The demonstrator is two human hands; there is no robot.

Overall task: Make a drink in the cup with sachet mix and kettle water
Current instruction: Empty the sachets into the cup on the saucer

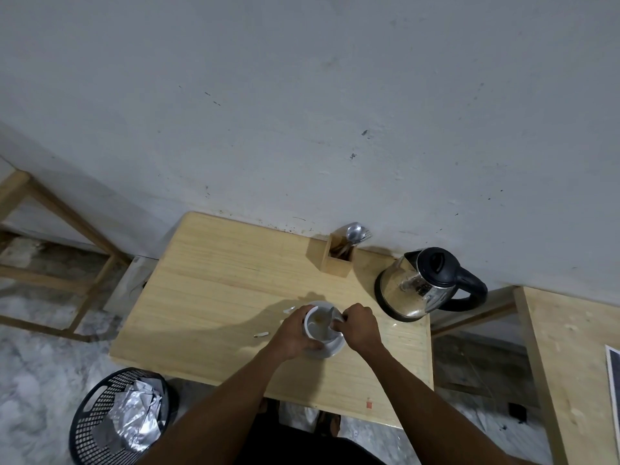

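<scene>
A white cup [320, 325] stands on a white saucer [330, 349] near the middle of the wooden table [214, 283]. Brownish powder or liquid shows inside the cup. My left hand [297, 333] grips the cup's left side. My right hand [359, 325] pinches the handle of a spoon [335, 317] whose bowl reaches into the cup. A steel kettle [416, 285] with a black lid and handle sits to the right of the cup, near the wall. Two small torn sachet scraps [261, 334] lie on the table left of the saucer.
A wooden holder with spoons [340, 255] stands at the wall behind the cup. A black mesh bin [120, 417] with crumpled foil wrappers sits on the floor at the lower left. Another wooden table [570, 364] is on the right, a wooden frame [67, 229] on the left.
</scene>
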